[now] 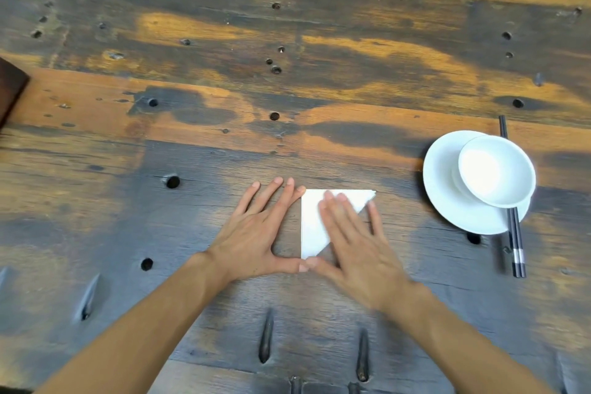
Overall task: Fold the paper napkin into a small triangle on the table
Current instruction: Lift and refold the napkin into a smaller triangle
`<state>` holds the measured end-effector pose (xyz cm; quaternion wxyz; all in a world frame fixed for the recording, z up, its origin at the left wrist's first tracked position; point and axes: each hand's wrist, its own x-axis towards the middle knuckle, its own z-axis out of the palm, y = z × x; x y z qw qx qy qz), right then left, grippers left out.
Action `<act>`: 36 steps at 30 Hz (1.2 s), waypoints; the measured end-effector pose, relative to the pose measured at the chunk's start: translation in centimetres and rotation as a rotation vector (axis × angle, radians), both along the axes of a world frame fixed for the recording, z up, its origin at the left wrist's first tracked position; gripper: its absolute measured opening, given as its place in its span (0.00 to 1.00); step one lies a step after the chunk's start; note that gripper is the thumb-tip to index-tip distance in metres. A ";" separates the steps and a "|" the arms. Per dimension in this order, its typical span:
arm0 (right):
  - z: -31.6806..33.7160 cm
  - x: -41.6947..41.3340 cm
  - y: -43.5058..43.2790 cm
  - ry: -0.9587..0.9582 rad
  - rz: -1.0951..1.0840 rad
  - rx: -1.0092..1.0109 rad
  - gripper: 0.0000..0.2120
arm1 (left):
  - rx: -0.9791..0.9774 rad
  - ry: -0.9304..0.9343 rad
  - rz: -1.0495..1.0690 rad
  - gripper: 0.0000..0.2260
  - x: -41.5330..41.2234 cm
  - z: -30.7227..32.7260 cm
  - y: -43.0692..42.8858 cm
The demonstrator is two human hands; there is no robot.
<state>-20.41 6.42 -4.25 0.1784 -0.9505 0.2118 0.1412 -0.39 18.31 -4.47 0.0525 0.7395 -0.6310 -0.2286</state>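
I see napkin folded in triangle, flat on bench, lower centre. Right hand spread, pressing napkin. Left hand spread flat beside it, thumbs touching at lower corner.

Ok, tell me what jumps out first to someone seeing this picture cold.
First, the white napkin, already a triangle, bright against the dark worn table, near the middle close to the person. The right hand lies flat on it, while the left hand rests on the wood beside its straight left edge. Off to the right, a white bowl sits on a plate with dark chopsticks.
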 end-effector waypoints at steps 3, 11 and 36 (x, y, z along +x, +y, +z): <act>0.1 -1.8 -2.7 0.066 -0.114 -0.058 0.45 | 0.024 0.000 -0.006 0.57 0.1 0.1 -0.1; -0.4 -2.0 -2.4 0.054 -0.183 -0.086 0.46 | 0.022 -0.010 -0.054 0.54 0.2 -0.2 0.1; 1.2 -0.3 1.3 -0.246 -0.218 0.062 0.33 | -0.120 -0.155 -0.118 0.31 -7.4 -1.9 -2.8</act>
